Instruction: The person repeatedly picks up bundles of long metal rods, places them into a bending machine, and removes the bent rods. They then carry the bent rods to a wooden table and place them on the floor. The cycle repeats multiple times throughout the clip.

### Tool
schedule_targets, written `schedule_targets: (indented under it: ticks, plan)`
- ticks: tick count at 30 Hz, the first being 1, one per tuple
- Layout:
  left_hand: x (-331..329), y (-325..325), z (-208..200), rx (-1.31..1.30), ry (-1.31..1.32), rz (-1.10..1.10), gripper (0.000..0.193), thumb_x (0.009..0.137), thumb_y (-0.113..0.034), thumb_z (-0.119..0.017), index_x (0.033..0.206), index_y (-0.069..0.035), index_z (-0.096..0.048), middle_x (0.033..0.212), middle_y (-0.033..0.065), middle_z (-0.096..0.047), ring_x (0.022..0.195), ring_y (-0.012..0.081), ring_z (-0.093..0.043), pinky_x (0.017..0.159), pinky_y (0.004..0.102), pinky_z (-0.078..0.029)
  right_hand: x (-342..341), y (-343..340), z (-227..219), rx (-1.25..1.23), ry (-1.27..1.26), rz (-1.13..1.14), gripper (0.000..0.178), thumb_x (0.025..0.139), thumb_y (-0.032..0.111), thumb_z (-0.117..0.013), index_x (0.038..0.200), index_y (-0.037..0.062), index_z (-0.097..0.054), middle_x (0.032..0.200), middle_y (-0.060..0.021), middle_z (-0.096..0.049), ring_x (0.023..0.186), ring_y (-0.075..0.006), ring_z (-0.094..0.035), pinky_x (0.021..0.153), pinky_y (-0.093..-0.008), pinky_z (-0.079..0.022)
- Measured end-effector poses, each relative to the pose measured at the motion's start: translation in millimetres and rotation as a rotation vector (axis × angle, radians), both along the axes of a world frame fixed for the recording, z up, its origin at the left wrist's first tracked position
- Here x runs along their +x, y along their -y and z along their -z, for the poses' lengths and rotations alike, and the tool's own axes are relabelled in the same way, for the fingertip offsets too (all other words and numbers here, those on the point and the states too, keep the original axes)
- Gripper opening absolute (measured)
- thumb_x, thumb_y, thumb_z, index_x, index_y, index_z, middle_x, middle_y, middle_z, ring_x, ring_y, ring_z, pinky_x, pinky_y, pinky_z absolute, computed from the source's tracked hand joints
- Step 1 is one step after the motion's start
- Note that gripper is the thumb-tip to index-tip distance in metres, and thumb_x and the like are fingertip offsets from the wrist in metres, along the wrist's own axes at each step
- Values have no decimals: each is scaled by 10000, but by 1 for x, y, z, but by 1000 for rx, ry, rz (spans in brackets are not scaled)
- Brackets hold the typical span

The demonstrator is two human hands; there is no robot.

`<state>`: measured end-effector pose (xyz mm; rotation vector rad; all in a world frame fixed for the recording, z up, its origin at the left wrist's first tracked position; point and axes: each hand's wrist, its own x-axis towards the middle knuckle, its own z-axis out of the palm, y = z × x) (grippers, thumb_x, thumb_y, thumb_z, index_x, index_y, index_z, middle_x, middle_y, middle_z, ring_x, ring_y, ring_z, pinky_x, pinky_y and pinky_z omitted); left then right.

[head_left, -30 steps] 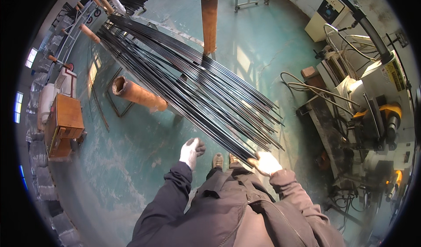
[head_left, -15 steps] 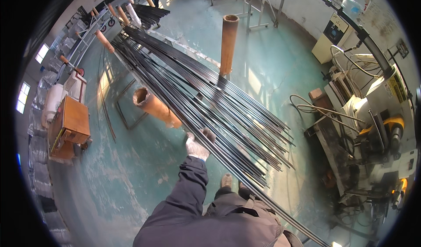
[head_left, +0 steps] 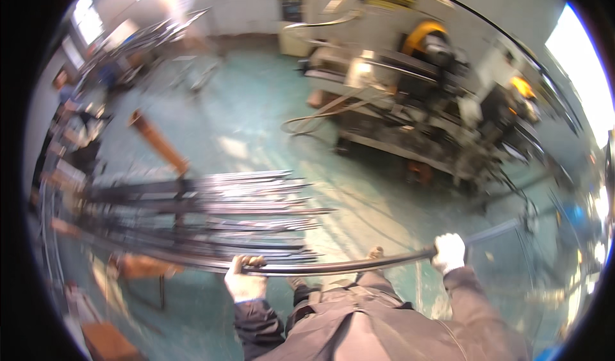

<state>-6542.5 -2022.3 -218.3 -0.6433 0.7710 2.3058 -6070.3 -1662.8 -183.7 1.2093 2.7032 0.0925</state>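
Observation:
Across my body runs a small bundle of long, thin dark metal rods (head_left: 346,267). My left hand (head_left: 245,279), in a white glove, is closed round the bundle. Farther right, my right hand (head_left: 449,253), gloved too, grips the same rods. Beyond and to the left lies a spread of similar rods (head_left: 256,208) on a rack, their ends uneven. The rods' far left end is smeared by motion, and past my right hand they fade into blur.
An orange-brown tube (head_left: 159,142) stands beyond the stacked rods; another tube (head_left: 144,266) is near my left side. A machine bench (head_left: 397,144) with yellow-and-black units and hoses stands ahead on the right. A person (head_left: 73,101) is at the far left.
My view has swung to the right. My right hand, out of view before, now shows on the rods. The left hand still holds them, and the held bundle now lies crosswise before me.

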Motion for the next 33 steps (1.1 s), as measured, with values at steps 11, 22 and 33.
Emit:
schedule_targets:
  ticks: [11, 22, 33]
  plan:
    - [50, -175, -190, 242, -584, 98, 145, 1154, -108, -655, 1282, -44, -630, 955, 5, -575, 846, 160, -532, 859, 316, -521, 300, -272, 45, 375, -1014, 1153, 303, 1088, 243, -595, 1249, 54, -769, 1258, -212, -787, 1277, -379, -699, 1069, -491, -555]
    - [170, -434, -238, 453, -756, 623, 281, 1141, -188, -681, 1314, 32, -703, 1166, 148, -749, 1156, 329, -706, 1267, 591, -464, 139, -273, -42, -1287, -2727, 705, 94, 1115, 16, -633, 1161, -15, -710, 1140, -158, -749, 1139, -353, -765, 1115, -641, -643]
    - [62, -521, -205, 177, -861, 522, 262, 1161, -235, -666, 1258, 4, -711, 1147, 127, -758, 1138, 289, -729, 1181, 509, -567, 163, -364, -79, -654, -2478, 874, 337, 1187, 357, -630, 1122, 51, -756, 949, -89, -795, 829, -217, -779, 730, -341, -641]
